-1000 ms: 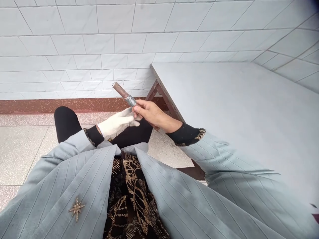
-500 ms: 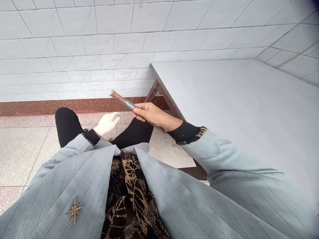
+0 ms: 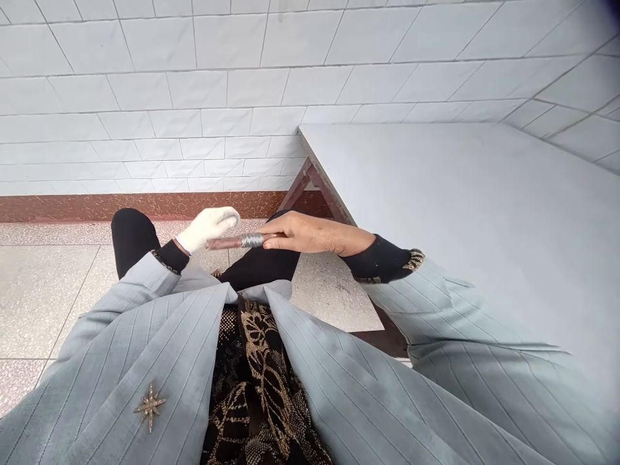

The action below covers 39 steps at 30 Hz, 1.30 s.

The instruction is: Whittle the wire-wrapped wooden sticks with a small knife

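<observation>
My right hand (image 3: 303,234), bare, grips a slim brown rod (image 3: 225,243) near its middle. A band of silver wire (image 3: 252,240) is wound around the rod just beyond my fingers. The rod lies almost level and points left. My left hand (image 3: 209,227) wears a white glove, and its curled fingers hold nothing. The gloved fingertips sit just above the rod's far part, with a small gap between them. The rod's other end is hidden behind my right hand.
A pale grey tabletop (image 3: 460,194) on a brown wooden frame fills the right side, beside my right arm. White tiled walls (image 3: 145,97) rise behind a red-brown skirting band (image 3: 145,206). Speckled floor tiles (image 3: 43,297) lie below my black-trousered knee (image 3: 130,239).
My right hand has swung the rod down from a tilt to nearly level. The gloved left hand has risen a little and now sits closer above the rod.
</observation>
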Tool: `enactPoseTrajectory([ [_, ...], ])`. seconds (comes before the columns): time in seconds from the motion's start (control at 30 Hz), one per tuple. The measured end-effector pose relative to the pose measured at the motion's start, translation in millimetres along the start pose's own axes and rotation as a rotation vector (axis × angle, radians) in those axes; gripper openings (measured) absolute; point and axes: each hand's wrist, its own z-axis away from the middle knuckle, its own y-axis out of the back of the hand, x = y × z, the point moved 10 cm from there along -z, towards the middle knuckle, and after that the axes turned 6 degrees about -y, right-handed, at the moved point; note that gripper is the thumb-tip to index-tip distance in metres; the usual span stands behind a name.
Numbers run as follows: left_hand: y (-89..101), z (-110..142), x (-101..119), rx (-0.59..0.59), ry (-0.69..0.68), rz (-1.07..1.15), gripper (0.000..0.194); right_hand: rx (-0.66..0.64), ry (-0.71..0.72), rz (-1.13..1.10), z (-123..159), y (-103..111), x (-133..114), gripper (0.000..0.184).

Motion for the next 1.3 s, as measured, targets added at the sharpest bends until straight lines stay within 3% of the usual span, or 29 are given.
enactPoseTrajectory([
  [0.07, -16.8, 4, 1, 0.020, 0.007, 0.145, 0.032, 0.154, -0.060, -0.105, -1, 17, 6, 0.034],
  [0.17, -48.8, 12, 19, -0.111, -0.082, 0.286, 0.031, 0.435, -0.206, -0.167, 2, 43, 35, 0.032],
  [0.23, -52.6, 15, 27, -0.130, -0.100, 0.287, 0.030, 0.547, -0.291, -0.097, 5, 52, 53, 0.028],
  [0.33, -48.6, 16, 35, -0.150, -0.099, 0.140, 0.032, 0.585, -0.385, 0.104, 5, 54, 67, 0.024],
  [0.43, -51.5, 18, 40, -0.217, -0.091, -0.162, 0.034, 0.507, -0.430, 0.343, 2, 45, 66, 0.023],
  [0.53, -56.1, 21, 50, -0.272, -0.128, -0.446, 0.035, 0.347, -0.477, 0.484, -1, 31, 67, 0.027],
  [0.67, -46.9, 22, 77, -0.254, -0.298, -0.572, 0.029, 0.065, -0.419, 0.525, -6, 3, 69, 0.026],
  [0.8, -20.6, 10, 73, -0.170, -0.323, -0.593, 0.029, -0.297, -0.208, 0.282, -2, -37, 52, 0.018],
  [0.9, -9.9, 1, 47, -0.121, -0.228, -0.461, 0.031, -0.391, -0.054, -0.005, 4, -44, 22, 0.026],
  [0.97, -12.6, -1, 30, -0.106, -0.140, -0.293, 0.030, -0.275, -0.006, -0.116, 3, -28, 8, 0.031],
  [1.03, -20.4, 2, 20, -0.095, -0.083, -0.169, 0.031, 0.004, -0.027, -0.172, 0, 3, 8, 0.033],
  [1.13, -32.7, 9, 19, -0.078, -0.065, -0.044, 0.034, 0.408, -0.156, -0.196, 7, 44, 28, 0.032],
  [1.2, -39.0, 12, 21, -0.078, -0.064, 0.009, 0.034, 0.527, -0.231, -0.159, 11, 53, 41, 0.030],
  [1.3, -44.8, 14, 26, -0.096, -0.074, -0.092, 0.033, 0.574, -0.286, -0.009, 11, 56, 51, 0.027],
])
